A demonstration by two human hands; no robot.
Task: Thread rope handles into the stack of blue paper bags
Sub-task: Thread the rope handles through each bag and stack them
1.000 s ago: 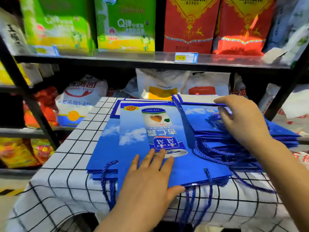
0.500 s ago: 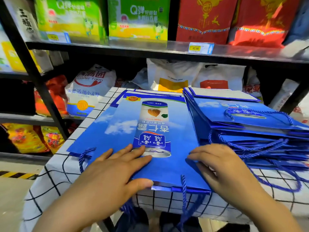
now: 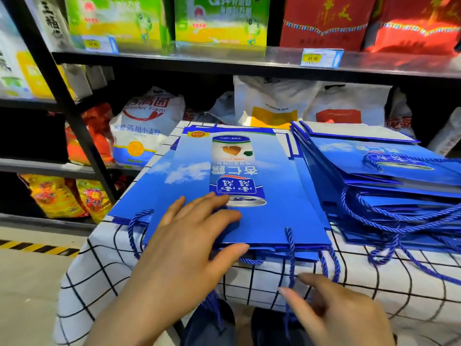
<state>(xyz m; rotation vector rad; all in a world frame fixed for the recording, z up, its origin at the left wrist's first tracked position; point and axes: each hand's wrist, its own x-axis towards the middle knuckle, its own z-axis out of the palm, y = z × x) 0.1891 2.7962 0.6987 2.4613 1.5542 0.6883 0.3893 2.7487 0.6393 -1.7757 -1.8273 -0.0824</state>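
I see the top blue bag [image 3: 249, 196] lying flat on a low stack, its long side running away from me and its open end, with the rope handles [image 3: 289, 248], hanging over the near edge of the checked cloth [image 3: 99, 265]. My left hand [image 3: 184, 248] lies flat and spread on the near part of the bag, holding nothing. My right hand [image 3: 334, 313] is below the table edge, fingers loosely open, beside a hanging rope. A second pile of bags [image 3: 374, 186] sits just to the right. Shelves [image 3: 224, 63] stand close behind.
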